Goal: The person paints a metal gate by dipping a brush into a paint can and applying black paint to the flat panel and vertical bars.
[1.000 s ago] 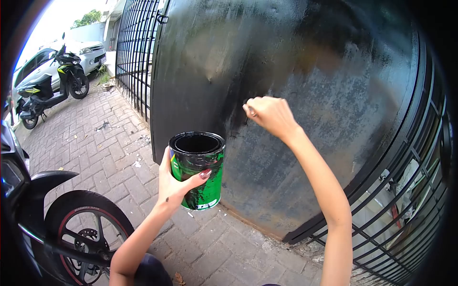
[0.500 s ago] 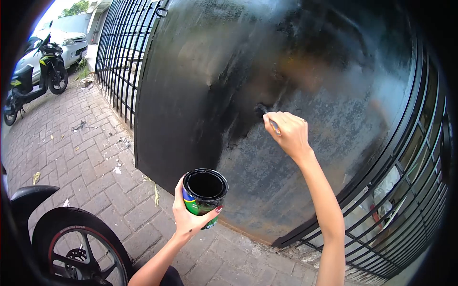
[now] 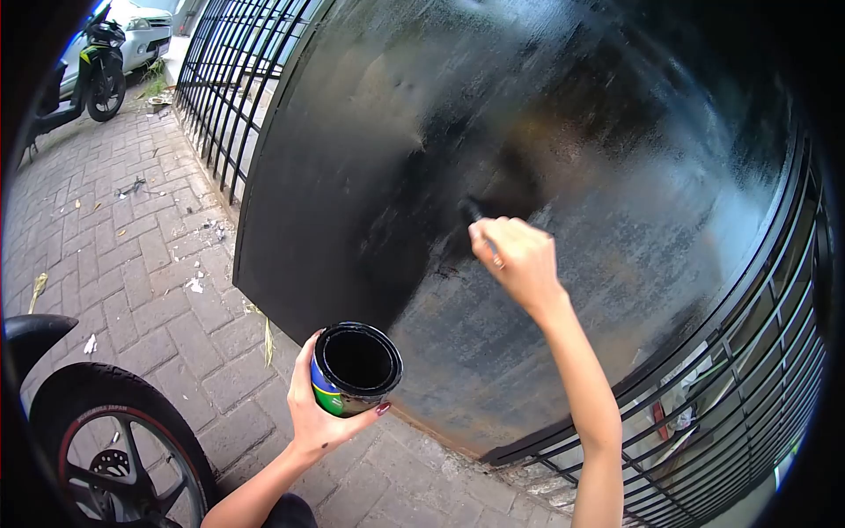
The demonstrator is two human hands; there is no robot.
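Observation:
My left hand (image 3: 315, 414) holds an open green paint can (image 3: 355, 368) smeared with black paint, low in front of me. My right hand (image 3: 518, 260) is raised and grips a small paintbrush (image 3: 477, 218) whose black bristles press against a large metal gate panel (image 3: 563, 176). The panel's left and upper parts are glossy black; the patch below and right of the brush is dull, grey and worn.
A motorcycle's front wheel (image 3: 106, 449) stands close at the lower left on the brick paving (image 3: 123, 264). Black barred fencing (image 3: 229, 79) runs left and right of the panel. A parked scooter (image 3: 88, 70) and a white car (image 3: 150, 26) are far back on the left.
The brush hand has shifted slightly down and left on the panel. The can has dropped a little lower. My view has tilted closer to the gate.

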